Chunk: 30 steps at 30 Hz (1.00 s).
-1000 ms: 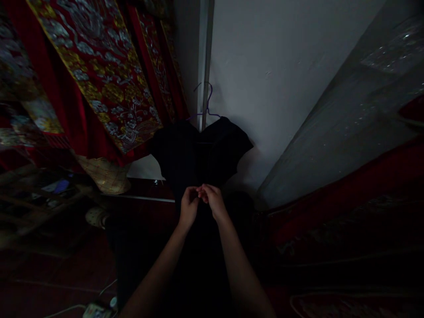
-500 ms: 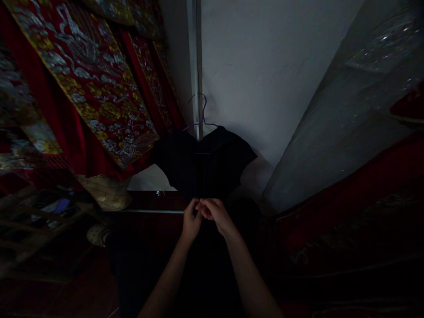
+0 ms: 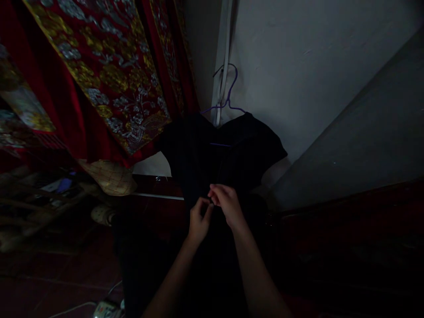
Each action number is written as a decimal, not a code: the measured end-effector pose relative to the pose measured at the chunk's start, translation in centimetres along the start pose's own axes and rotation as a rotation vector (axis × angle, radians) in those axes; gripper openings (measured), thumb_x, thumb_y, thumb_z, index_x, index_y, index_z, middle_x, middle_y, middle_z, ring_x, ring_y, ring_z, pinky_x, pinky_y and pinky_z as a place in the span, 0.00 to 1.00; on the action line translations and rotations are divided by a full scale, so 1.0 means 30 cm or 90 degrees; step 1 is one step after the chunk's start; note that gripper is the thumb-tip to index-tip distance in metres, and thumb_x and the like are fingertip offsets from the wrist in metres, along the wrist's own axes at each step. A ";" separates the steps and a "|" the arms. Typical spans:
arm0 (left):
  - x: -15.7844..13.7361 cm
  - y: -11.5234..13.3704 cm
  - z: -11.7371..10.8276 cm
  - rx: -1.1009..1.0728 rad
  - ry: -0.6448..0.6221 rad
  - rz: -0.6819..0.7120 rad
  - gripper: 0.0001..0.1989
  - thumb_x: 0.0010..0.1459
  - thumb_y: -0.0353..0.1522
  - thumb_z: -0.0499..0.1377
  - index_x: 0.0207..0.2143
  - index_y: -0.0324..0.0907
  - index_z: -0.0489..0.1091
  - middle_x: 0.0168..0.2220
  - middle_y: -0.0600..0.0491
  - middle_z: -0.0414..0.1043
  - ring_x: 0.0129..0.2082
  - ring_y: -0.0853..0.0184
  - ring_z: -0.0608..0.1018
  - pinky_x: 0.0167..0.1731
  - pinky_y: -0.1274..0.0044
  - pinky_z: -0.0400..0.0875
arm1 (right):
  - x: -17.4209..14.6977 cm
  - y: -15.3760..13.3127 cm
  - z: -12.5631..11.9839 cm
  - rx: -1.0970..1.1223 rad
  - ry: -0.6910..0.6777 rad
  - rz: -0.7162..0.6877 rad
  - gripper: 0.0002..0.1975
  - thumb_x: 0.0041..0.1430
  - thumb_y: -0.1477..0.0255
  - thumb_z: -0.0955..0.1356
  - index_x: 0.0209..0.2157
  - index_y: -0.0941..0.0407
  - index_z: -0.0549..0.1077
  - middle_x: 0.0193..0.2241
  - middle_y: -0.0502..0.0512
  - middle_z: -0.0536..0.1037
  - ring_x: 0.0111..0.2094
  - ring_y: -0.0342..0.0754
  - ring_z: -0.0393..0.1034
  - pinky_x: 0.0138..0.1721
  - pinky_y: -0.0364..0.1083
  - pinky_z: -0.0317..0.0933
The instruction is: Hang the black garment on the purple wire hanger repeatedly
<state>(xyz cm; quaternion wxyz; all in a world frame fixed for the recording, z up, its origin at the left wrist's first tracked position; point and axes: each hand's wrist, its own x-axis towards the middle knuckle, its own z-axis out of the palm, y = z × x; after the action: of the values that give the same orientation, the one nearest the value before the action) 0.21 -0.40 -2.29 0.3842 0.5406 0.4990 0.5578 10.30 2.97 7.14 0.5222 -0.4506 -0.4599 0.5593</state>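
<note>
A black short-sleeved shirt (image 3: 251,141) with an open neck hangs on a purple wire hanger (image 3: 228,95) against the wall. At the middle of its front, my left hand (image 3: 199,221) pinches the dark cloth between thumb and forefinger. My right hand (image 3: 227,204) is just above and to the right, its fingertips also pinched together on the shirt front. The fingertips of both hands almost meet. Darkness hides the shirt's lower part and any button between the fingers.
Red cloth embroidered in gold and silver (image 3: 115,79) hangs at the left. Below it are a cream checked cloth (image 3: 114,179), a low rack (image 3: 29,212) and a pale clog (image 3: 102,215). A power strip (image 3: 106,310) lies on the floor. Grey sheeting (image 3: 357,145) covers the right side.
The view has shifted closer, so the shirt and hanger appear larger and further right. My right hand has risen slightly from my left, and the fingertips are a little further apart.
</note>
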 end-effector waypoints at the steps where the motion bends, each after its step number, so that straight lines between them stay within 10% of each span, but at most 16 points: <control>1: 0.004 0.004 -0.008 -0.005 0.003 0.001 0.08 0.62 0.39 0.59 0.35 0.44 0.70 0.35 0.52 0.75 0.37 0.63 0.76 0.40 0.75 0.68 | 0.003 0.037 -0.005 -0.036 -0.013 0.014 0.19 0.49 0.56 0.70 0.18 0.57 0.71 0.15 0.48 0.66 0.19 0.41 0.58 0.24 0.42 0.53; 15: 0.018 -0.049 -0.027 0.024 -0.011 -0.028 0.09 0.63 0.40 0.59 0.35 0.44 0.71 0.32 0.53 0.74 0.35 0.62 0.77 0.38 0.74 0.70 | 0.027 0.206 -0.079 -0.089 -0.011 0.041 0.19 0.51 0.55 0.73 0.23 0.55 0.69 0.20 0.48 0.70 0.24 0.44 0.64 0.28 0.43 0.56; 30: 0.060 -0.064 -0.086 0.104 0.016 0.032 0.14 0.59 0.42 0.60 0.33 0.41 0.76 0.31 0.48 0.79 0.31 0.60 0.81 0.33 0.74 0.77 | -0.006 0.241 0.038 -0.128 0.058 0.014 0.16 0.63 0.56 0.64 0.32 0.55 0.64 0.26 0.48 0.67 0.29 0.45 0.64 0.33 0.43 0.57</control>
<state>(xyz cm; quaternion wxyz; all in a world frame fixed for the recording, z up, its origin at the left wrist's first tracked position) -2.76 1.38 -3.56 0.3186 0.5756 0.5337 0.5314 7.97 2.51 0.23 0.4888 -0.5306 -0.4845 0.4948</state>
